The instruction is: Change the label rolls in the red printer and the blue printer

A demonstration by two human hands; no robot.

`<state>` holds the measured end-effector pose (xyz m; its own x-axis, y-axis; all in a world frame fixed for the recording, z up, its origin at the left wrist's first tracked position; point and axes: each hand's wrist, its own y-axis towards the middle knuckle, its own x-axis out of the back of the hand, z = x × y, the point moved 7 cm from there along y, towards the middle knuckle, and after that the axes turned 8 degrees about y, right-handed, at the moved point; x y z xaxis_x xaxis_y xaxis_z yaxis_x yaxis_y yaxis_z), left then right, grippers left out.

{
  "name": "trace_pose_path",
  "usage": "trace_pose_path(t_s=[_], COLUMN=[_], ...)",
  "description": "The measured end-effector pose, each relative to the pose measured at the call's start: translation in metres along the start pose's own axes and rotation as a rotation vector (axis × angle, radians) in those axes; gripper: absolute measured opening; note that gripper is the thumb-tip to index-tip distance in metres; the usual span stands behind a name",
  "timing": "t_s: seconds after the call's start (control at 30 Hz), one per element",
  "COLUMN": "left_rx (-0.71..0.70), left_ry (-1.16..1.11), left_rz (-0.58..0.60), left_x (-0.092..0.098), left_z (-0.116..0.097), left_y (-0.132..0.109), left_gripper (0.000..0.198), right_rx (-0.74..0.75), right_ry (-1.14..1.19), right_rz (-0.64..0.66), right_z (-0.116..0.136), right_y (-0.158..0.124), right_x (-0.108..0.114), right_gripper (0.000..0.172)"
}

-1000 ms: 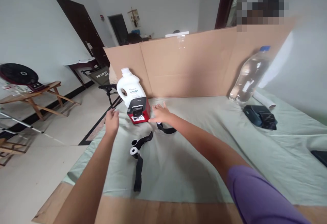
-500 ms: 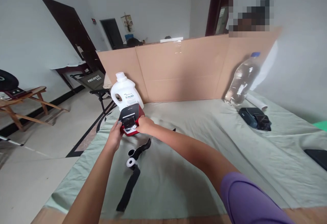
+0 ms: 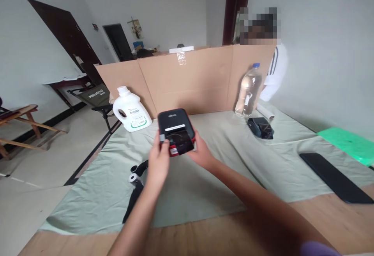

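Between my two hands is a black and red label printer (image 3: 175, 121), with a dark strip hanging out of its front slot. My left hand (image 3: 159, 160) grips its left side, thumb on the front edge. Wrapped round the right side is my right hand (image 3: 201, 150), its fingers partly hidden behind the printer. The printer appears held up over the green cloth (image 3: 201, 193). Left of my left forearm lies a white-cored roll (image 3: 133, 178) with a black strip (image 3: 133, 203) trailing from it. Beside it is another black roll (image 3: 134, 169), partly unrolled.
A white detergent jug (image 3: 131, 112) stands left before the cardboard panel (image 3: 187, 82). At right are a clear bottle (image 3: 248, 90), a dark device (image 3: 260, 127), a white tube (image 3: 265, 112), a black flat pad (image 3: 336, 178) and a green package (image 3: 347, 145). A person (image 3: 276, 69) is behind the panel.
The printer has moved right and nearer to me, away from the jug, with both hands still on it. The camera view has shifted, showing more of the table's right side.
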<state>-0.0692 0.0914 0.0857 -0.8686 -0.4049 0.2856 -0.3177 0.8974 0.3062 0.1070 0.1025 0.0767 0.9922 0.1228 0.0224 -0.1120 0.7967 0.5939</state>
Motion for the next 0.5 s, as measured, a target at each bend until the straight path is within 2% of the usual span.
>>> trace_pose_path(t_s=[0.1,0.2,0.27,0.37,0.5], left_rx=[-0.08,-0.123,-0.067,0.006,0.027], left_ry=[-0.032,-0.084,-0.119,-0.144,-0.126], left_rz=[0.106,0.202,0.209,0.189,0.214], left_x=[-0.064,-0.106,-0.117,-0.119,-0.117], left_z=[-0.017,-0.012,0.008,0.036,0.05], left_y=[-0.031,-0.047,-0.05,-0.053,-0.054], left_gripper=[0.049,0.045,0.048,0.053,0.058], right_rx=[-0.036,-0.066,-0.059,-0.058,-0.093], right_ry=[-0.198,-0.305,-0.358,-0.422,-0.432], right_rz=[-0.156,-0.256,-0.237,-0.19,-0.22], right_z=[-0.015,-0.032,-0.037,-0.042,-0.047], right_y=[-0.037,-0.057,-0.061,-0.064,-0.071], right_x=[0.06,0.094,0.097,0.091,0.084], right_gripper=[0.069,0.064,0.067,0.072,0.076])
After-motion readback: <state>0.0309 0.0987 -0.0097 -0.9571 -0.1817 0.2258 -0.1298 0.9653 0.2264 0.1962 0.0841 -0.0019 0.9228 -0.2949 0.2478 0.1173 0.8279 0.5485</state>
